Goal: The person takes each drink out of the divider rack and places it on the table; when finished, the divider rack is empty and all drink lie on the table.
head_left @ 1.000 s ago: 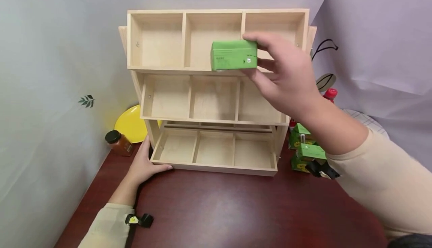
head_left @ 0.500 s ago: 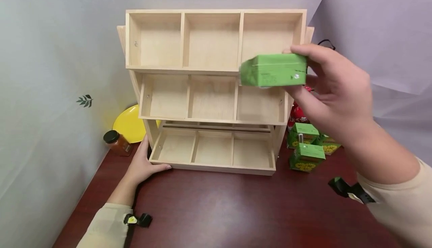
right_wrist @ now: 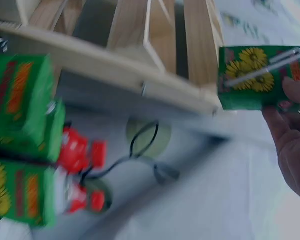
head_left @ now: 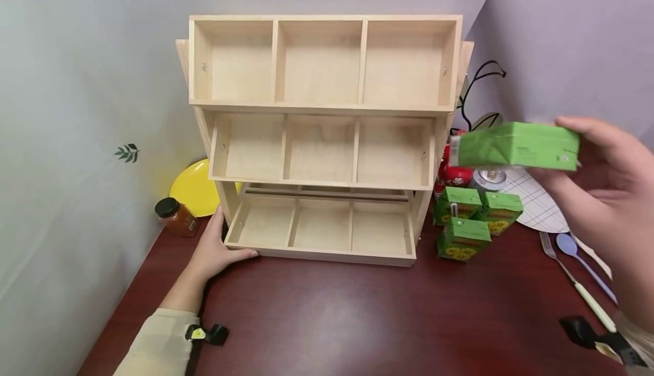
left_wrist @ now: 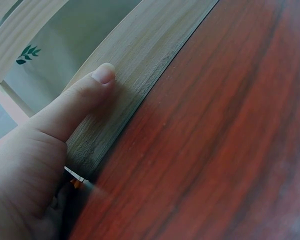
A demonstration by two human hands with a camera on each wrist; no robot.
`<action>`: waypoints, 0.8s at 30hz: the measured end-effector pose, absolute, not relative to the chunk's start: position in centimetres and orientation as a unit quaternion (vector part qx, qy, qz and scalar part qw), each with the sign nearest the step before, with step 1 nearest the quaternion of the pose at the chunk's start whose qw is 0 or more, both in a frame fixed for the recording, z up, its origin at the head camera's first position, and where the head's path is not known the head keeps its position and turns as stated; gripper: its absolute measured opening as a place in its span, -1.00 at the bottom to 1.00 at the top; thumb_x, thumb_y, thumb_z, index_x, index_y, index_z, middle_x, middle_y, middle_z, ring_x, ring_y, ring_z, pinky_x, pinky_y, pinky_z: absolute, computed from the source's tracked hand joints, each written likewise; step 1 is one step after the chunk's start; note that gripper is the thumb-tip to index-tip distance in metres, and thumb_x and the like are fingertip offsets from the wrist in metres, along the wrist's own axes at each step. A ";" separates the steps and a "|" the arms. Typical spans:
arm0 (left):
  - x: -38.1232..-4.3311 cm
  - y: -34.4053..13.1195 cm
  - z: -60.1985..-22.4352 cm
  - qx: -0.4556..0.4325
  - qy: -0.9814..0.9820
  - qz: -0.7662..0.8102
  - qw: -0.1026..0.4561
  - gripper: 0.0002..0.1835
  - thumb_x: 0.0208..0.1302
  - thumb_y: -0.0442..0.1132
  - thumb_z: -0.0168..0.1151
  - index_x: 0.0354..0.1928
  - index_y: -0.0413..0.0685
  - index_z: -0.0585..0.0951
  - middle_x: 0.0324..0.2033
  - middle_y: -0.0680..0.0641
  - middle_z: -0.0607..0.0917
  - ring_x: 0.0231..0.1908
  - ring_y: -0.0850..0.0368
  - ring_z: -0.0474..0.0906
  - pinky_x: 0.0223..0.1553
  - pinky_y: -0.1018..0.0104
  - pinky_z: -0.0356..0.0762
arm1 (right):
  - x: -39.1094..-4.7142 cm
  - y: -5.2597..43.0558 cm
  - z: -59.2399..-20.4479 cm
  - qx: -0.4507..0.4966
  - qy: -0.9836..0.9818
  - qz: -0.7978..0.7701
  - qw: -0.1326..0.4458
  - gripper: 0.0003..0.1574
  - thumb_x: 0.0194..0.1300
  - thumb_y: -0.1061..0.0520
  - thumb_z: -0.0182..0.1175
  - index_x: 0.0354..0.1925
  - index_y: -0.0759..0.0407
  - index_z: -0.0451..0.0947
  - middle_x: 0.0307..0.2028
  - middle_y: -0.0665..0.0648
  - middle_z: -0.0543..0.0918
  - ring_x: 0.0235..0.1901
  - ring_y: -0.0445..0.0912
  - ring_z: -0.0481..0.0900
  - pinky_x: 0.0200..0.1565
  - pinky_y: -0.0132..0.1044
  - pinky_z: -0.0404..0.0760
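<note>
In the head view my right hand (head_left: 613,188) grips one end of a green drink carton (head_left: 541,146), up in the air to the right of a wooden rack (head_left: 327,106). The right wrist view shows yellow flowers and a wrapped straw on the carton (right_wrist: 260,70). The rack has three tiers, each divided into three compartments, all bare. At its lower left corner my left hand (head_left: 212,254) holds the bottom tray. The left wrist view has the thumb (left_wrist: 85,102) flat against the tray's front board (left_wrist: 140,60); the other fingers are mostly hidden along the side.
Three green cartons (head_left: 462,239) stand right of the rack, before red bottles (head_left: 455,174) and a can (head_left: 489,179). Further right lie a checked plate (head_left: 536,200), fork (head_left: 572,276) and spoon (head_left: 587,268). A jar (head_left: 176,217) and yellow plate (head_left: 196,191) are on the left.
My right hand has carried the carton from in front of the rack's upper tiers rightward and down, past the rack's right side. The left hand stays at the corner.
</note>
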State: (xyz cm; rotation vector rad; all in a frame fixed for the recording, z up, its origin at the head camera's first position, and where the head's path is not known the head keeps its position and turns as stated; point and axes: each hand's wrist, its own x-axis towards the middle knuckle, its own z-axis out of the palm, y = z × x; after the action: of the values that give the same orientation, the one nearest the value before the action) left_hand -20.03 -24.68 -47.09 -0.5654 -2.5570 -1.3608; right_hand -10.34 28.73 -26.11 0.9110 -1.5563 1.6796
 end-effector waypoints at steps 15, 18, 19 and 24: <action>-20.0 -24.7 -47.4 -0.197 -0.856 -0.467 0.100 0.40 -0.47 -0.17 0.75 0.50 0.06 0.05 0.29 -0.15 0.33 0.18 -0.01 0.30 0.09 0.53 0.20 | -7.0 39.3 -35.2 0.257 -0.685 0.619 0.286 -0.33 0.10 0.63 0.18 0.16 0.79 0.19 -0.02 0.29 0.64 -0.06 -0.08 0.63 -0.16 -0.48 0.56; -20.1 -24.6 -47.4 -0.201 -0.856 -0.465 0.099 0.41 -0.46 -0.15 0.75 0.51 0.08 0.04 0.29 -0.15 0.33 0.19 -0.02 0.31 0.10 0.53 0.20 | -6.4 40.0 -37.3 0.205 -0.728 0.588 0.287 -0.31 0.01 0.75 0.10 0.17 0.77 0.22 0.02 0.23 0.64 -0.02 -0.11 0.62 -0.12 -0.44 0.56; -20.2 -24.6 -47.4 -0.203 -0.856 -0.465 0.098 0.41 -0.45 -0.15 0.75 0.51 0.07 0.04 0.30 -0.16 0.33 0.20 -0.02 0.31 0.10 0.52 0.20 | -6.1 40.2 -38.1 0.172 -0.745 0.577 0.287 -0.29 -0.01 0.77 0.10 0.17 0.73 0.25 0.01 0.19 0.65 -0.06 -0.14 0.64 -0.15 -0.45 0.57; -20.0 -24.7 -47.2 -0.202 -0.857 -0.465 0.096 0.40 -0.44 -0.15 0.74 0.51 0.08 0.03 0.30 -0.16 0.32 0.20 0.00 0.31 0.10 0.52 0.22 | -5.1 41.0 -40.8 -0.003 -0.875 0.421 0.237 -0.25 0.10 0.48 0.33 0.28 0.26 0.43 0.13 -0.22 0.54 0.00 -0.46 0.51 -0.19 -0.66 0.46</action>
State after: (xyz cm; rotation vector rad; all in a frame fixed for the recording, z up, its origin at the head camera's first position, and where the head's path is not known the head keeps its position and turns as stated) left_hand -20.03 -24.74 -47.25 -0.5984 -2.5380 -1.3785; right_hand -5.11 41.03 -40.78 -0.0087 -2.3986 1.1550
